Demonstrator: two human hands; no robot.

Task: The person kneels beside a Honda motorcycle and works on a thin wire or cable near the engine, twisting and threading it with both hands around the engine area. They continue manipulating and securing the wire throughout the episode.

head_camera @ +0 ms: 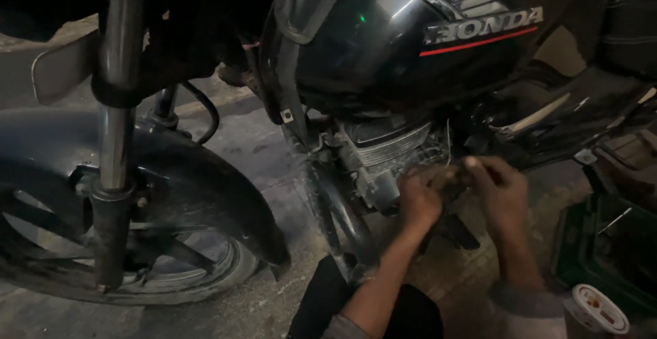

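Both hands at the engine [383, 158], under the tank [410, 38] — left hand [419, 201] just beside right hand [499, 192]. Front wheel [123, 243] well left of them, fork [116, 140] before it. Crate [602, 257] at right — cup [599, 308] just before it.

Left hand [419, 201]: fingers curled against the engine [387, 158] of a black motorcycle, beside the right hand.
Right hand [499, 190]: closed on a small dark part too blurred to tell.
Tank [383, 38]: glossy black, above both hands.
Front wheel [130, 243]: left, under its mudguard [205, 175].
Floor [260, 147]: grey concrete.
Cup [599, 308]: white, bottom right.
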